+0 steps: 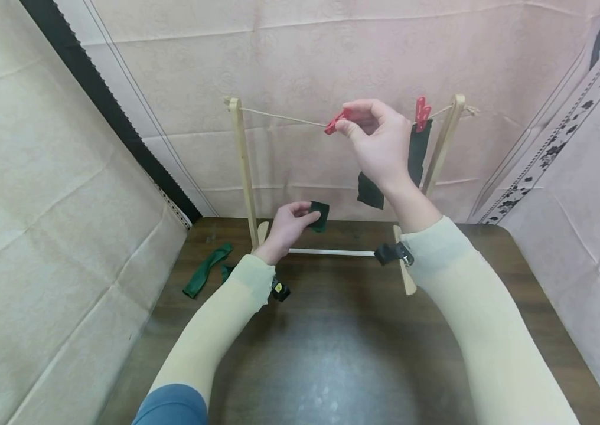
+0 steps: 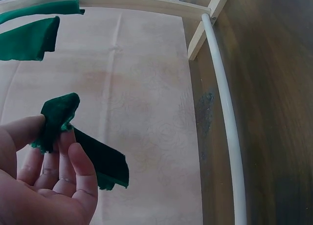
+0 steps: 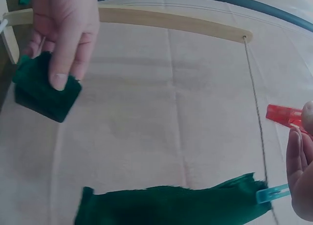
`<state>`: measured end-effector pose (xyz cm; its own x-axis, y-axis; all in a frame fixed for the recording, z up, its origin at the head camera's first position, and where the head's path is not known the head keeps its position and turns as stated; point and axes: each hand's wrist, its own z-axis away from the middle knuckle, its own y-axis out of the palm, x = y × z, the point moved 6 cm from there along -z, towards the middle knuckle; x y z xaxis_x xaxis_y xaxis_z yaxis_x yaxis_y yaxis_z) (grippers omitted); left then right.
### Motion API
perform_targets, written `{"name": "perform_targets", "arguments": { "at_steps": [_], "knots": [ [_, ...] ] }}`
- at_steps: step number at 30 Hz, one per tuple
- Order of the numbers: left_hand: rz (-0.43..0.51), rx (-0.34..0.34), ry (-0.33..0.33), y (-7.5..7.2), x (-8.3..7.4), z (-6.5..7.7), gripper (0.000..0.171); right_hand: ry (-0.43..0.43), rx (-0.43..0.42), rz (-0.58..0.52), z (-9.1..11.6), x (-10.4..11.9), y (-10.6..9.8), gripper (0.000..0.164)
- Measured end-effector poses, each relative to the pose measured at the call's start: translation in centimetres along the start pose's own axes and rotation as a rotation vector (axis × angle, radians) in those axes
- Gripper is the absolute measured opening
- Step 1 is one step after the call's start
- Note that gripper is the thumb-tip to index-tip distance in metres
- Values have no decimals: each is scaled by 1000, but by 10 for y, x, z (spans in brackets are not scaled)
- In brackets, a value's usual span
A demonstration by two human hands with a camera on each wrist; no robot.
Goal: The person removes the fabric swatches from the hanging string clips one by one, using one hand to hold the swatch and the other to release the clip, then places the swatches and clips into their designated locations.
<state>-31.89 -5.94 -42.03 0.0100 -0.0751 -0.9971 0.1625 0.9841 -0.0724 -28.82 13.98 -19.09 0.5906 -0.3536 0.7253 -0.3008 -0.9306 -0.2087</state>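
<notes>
My left hand (image 1: 290, 227) pinches a dark green cloth (image 1: 320, 216) between thumb and fingers, below the rope (image 1: 284, 118). In the left wrist view the cloth (image 2: 57, 118) bunches at the fingertips, and a darker flap (image 2: 102, 159) trails beyond them. Up at rope height, my right hand (image 1: 382, 139) pinches a red clothespin (image 1: 337, 121). The right wrist view has that clothespin (image 3: 282, 115) beside the rope (image 3: 255, 95), with a gap between them. Below it, a light blue clothespin (image 3: 273, 193) clips a green cloth (image 3: 176, 205) to the rope.
Wooden posts (image 1: 244, 171) hold up the rope, joined low by a white rod (image 1: 332, 252). At the right post, another red clothespin (image 1: 422, 114) holds a hanging green cloth (image 1: 418, 150). A green cloth strip (image 1: 206, 270) lies on the brown table (image 1: 321, 354), left of the frame.
</notes>
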Motion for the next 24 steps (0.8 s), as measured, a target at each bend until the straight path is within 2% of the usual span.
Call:
{"name": "perform_targets", "arguments": {
  "at_steps": [2,6,8,14,24],
  "knots": [
    [-2,8,4,0,0,0,46,5,-2,-5,4,-1,-1,29],
    [-4,11,-1,-1,2,2,43,11,-9,-55,16,11,-6,29],
    [-5,13,-6,-3,3,5,42,16,-12,-94,20,7,-7,30],
    [-1,23,-15,-7,8,13,42,48,-5,-198,32,-24,-8,32],
    [0,39,-14,-10,15,19,45,145,37,-236,68,-56,-11,38]
  ]
}}
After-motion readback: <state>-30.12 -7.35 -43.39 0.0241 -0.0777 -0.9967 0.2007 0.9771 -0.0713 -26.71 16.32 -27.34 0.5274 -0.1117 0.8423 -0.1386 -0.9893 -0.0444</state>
